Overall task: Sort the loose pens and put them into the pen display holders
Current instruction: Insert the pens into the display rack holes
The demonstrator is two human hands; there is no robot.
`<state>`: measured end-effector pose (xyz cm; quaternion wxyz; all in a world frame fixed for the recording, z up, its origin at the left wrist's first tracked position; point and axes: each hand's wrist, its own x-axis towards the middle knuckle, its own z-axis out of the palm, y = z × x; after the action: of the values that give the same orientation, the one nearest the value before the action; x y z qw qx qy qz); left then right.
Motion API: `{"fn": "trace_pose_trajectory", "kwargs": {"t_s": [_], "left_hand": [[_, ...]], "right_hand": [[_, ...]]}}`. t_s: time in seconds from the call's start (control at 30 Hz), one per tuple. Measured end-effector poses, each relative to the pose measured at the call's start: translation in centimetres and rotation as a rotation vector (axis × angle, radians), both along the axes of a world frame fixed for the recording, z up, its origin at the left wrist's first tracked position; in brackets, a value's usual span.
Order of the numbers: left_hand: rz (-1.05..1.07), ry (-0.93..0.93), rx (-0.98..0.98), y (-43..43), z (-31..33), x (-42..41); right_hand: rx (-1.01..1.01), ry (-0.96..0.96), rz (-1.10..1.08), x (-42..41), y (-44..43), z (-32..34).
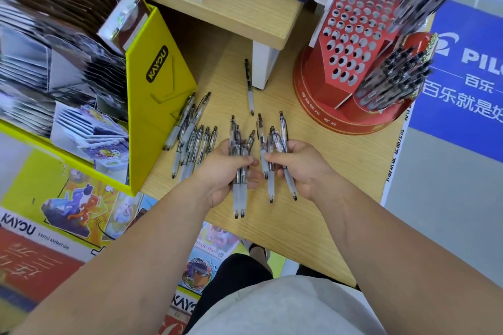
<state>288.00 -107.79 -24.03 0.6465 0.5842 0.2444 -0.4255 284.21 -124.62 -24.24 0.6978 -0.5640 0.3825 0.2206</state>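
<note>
Red display holder point(318, 95): ahead-right, right hand point(302, 168) nearer.
Pen axes: tips held toward the body.
Left hand point(223, 171): pen bundle point(238, 198) clasped; right likewise.

The slim clear-barrelled pens point(190, 144) are glossy transparent plastic with frosted, matt whitish grips. The pale wood-grain tabletop point(321, 198) is smooth, while the red perforated pen display holder point(351, 43) seems to be printed card, and the yellow folded display stand point(160, 95) is matt cardboard.
</note>
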Motion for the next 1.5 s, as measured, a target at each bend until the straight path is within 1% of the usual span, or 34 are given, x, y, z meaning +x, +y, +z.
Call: {"fn": "trace_pose_trajectory", "kwargs": {"t_s": [0.1, 0.23, 0.33, 0.43, 0.53, 0.67, 0.77, 0.83, 0.97, 1.07, 1.17, 1.27, 1.4, 1.5], "left_hand": [[0.175, 0.004, 0.069, 0.0, 0.2, 0.3], [0.318, 0.037, 0.047, -0.9, 0.5, 0.3], [0.285, 0.062, -0.032, -1.7, 1.0, -0.7], [0.181, 0.023, -0.082, -2.2, 1.1, -2.0], [0.118, 0.034, -0.142, -3.0, 1.6, -3.3], [0.091, 0.085, -0.208, -4.4, 2.3, -4.7], [0.02, 0.053, -0.26, -5.1, 2.3, -5.2], [0.011, 0.043, -0.274, -5.5, 2.4, -5.4], [-0.014, 0.015, -0.348, -6.7, 3.6, -6.2], [-0.02, -0.009, -0.368, -7.7, 4.4, -7.2], [-0.031, -0.073, -0.345, -9.7, 5.1, -8.4], [0.024, -0.116, -0.307, -13.2, 5.5, -9.9], [0.136, -0.183, -0.316, -19.6, 6.0, -12.1], [0.273, -0.165, -0.352, -25.0, 6.7, -14.0]], "right_hand": [[-0.032, -0.035, 0.072, -0.3, 0.6, 0.5], [-0.111, -0.103, 0.14, -1.1, 1.3, 1.6], [-0.207, -0.153, 0.168, -1.6, 1.1, 2.5], [-0.282, -0.2, 0.216, -2.5, 0.5, 3.7], [-0.343, -0.184, 0.244, -3.6, -0.4, 4.7], [-0.343, -0.091, 0.175, -5.0, -2.4, 6.2], [-0.304, -0.065, 0.121, -5.7, -3.9, 7.2], [-0.299, -0.075, 0.105, -6.1, -4.7, 7.9], [-0.393, -0.123, 0.122, -6.8, -6.0, 8.8], [-0.351, -0.167, 0.134, -7.3, -7.1, 9.5], [-0.267, -0.188, 0.16, -7.7, -9.0, 10.1], [-0.188, -0.203, 0.195, -8.4, -12.4, 10.1], [-0.188, -0.293, 0.258, -9.7, -18.7, 9.4], [-0.219, -0.365, 0.335, -10.6, -23.6, 9.8]]}}
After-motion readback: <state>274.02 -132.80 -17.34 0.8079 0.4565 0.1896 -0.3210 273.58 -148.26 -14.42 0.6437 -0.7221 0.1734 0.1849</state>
